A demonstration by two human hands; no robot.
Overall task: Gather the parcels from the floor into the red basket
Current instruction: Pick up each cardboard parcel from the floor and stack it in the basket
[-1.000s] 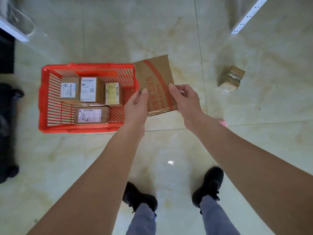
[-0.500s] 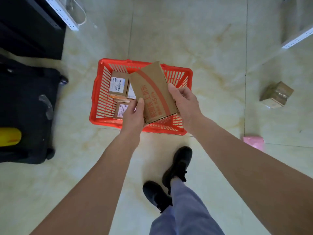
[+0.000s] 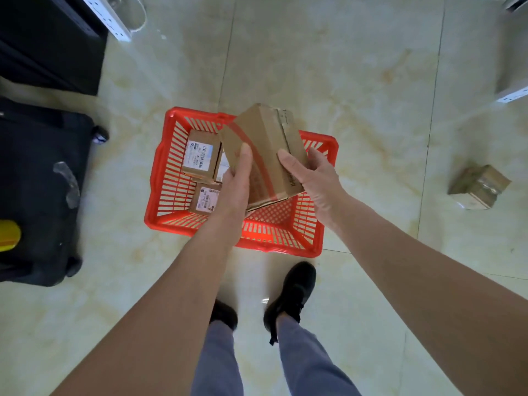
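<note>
Both hands hold a brown cardboard parcel (image 3: 264,150) tilted above the red basket (image 3: 168,178). The left hand (image 3: 233,184) grips its left edge, thumb laid along the top face; the right hand (image 3: 313,174) grips its right edge, thumb on top, its other fingers hidden beneath the carton. The parcel bears a red diagonal stripe and a dark line of print near the right thumb, too small to read. It hides much of the basket's interior. Left of the left hand, two labelled boxes lie in the basket: an upper one (image 3: 200,155) and a lower one (image 3: 205,198), both with white barcode labels whose text is illegible. Well right of the right hand, a taped box (image 3: 478,187) sits on the floor. Far left, a black wheeled case (image 3: 37,181) is cut off by the frame, as is a yellow object (image 3: 8,234).
</note>
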